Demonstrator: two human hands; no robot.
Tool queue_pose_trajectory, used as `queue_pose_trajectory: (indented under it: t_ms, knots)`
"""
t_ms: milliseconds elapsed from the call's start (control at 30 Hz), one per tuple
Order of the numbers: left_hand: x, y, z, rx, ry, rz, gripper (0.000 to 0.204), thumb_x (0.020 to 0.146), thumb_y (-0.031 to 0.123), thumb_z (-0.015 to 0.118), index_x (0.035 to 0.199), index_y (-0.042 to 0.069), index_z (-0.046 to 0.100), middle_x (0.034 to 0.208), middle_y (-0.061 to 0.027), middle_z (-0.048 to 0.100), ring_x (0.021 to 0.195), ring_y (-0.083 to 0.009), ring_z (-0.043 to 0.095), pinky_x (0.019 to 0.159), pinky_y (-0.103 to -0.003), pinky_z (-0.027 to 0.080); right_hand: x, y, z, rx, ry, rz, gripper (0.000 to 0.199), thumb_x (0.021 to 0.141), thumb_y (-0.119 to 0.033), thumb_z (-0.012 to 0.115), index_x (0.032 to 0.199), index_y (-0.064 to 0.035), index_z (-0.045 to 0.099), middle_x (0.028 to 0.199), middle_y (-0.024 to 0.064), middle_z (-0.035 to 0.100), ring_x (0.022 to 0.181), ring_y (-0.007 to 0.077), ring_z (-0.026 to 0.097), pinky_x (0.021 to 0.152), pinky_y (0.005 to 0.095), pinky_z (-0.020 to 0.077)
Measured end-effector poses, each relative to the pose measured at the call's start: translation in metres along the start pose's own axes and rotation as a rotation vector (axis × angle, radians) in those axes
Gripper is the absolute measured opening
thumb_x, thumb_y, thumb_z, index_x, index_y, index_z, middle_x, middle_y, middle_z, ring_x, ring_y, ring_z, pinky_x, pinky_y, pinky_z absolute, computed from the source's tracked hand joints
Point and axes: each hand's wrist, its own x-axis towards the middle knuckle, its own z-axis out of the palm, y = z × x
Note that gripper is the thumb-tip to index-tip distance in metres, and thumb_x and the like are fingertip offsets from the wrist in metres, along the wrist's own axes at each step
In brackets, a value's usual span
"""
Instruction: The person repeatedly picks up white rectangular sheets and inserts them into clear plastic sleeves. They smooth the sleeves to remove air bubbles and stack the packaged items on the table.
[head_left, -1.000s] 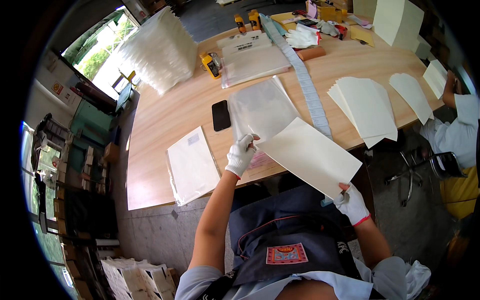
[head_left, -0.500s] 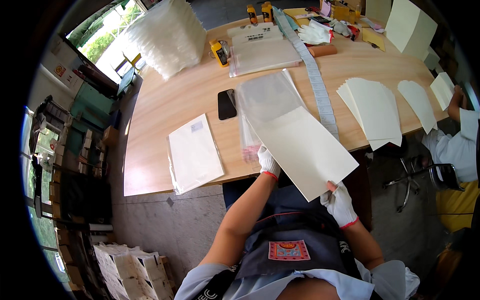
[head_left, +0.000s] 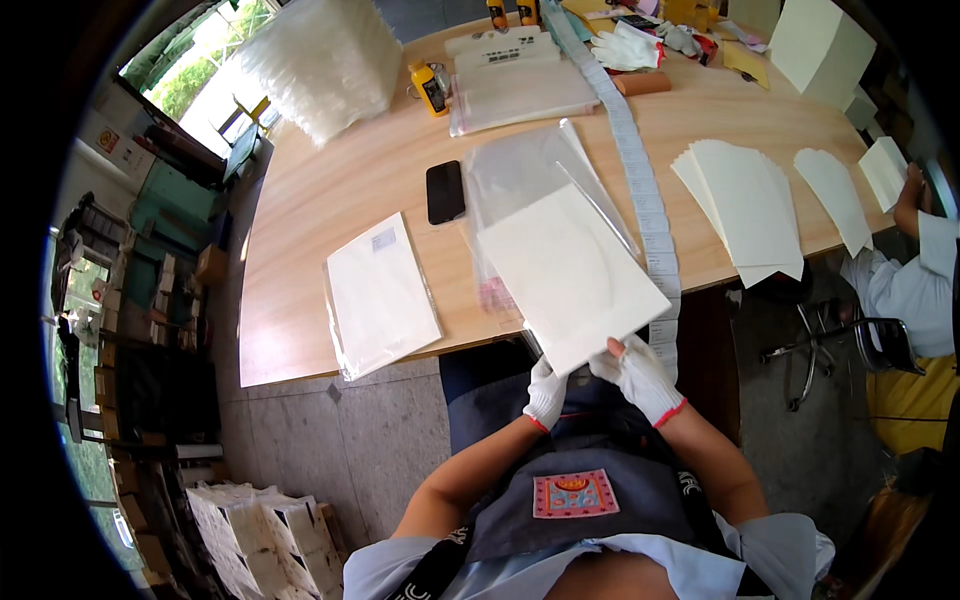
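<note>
Head view shows a white sheet (head_left: 572,275) over clear bags (head_left: 515,160), probably light, stiffish, best held by its edges, its five-o'clock edge pinched by the right hand (head_left: 642,382), the left hand (head_left: 546,394) touching at six o'clock, grip unclear.

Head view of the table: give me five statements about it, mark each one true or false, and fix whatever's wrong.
1. The right hand holds the white card, with the left hand at its near corner. True.
2. Both hands are bare. False: both wear white gloves.
3. The phone lies on the label strip. False: the black phone lies left of the label strip.
4. A yellow bottle is beyond the phone. True.
5. An office chair is at the picture's right. True.
</note>
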Motion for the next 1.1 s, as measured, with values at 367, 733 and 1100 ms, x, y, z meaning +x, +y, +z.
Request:
queue_pose_trajectory:
  t_ms: [367,733,1100]
  knots:
    - [-0.019,0.067,-0.014,0.059,0.0,-0.337,0.039,0.088,0.03,0.056,0.116,0.005,0.046,0.105,-0.0099,0.059,0.088,-0.0206,0.06,0.07,-0.032,0.05,-0.001,-0.005,0.021,-0.279,-0.294,0.078,0.032,0.094,-0.022,0.045,0.117,-0.0019,0.049,0.086,0.0103,0.061,0.065,0.0153,0.061,0.059,0.0273,0.0531]
    - [-0.016,0.086,-0.036,0.237,0.036,-0.182,0.022,0.09,0.022,0.051,0.097,0.002,0.056,0.091,-0.0079,0.062,0.078,-0.0167,0.062,0.068,-0.029,0.05,0.029,0.011,0.077,-1.865,-0.367,-0.848,0.013,0.082,-0.024,0.055,0.086,-0.0129,0.053,0.063,0.0063,0.061,0.06,0.0251,0.063,0.05,0.0378,0.0468]
    - [-0.011,0.079,-0.041,0.019,0.175,-0.221,0.013,0.087,0.017,0.052,0.087,0.004,0.055,0.087,-0.0109,0.064,0.071,-0.0179,0.063,0.066,-0.03,0.053,0.027,-0.026,0.012,-0.454,-0.284,-0.214,0.011,0.089,-0.015,0.052,0.092,-0.0042,0.051,0.076,0.0099,0.061,0.056,0.0138,0.059,0.047,0.0243,0.0471]
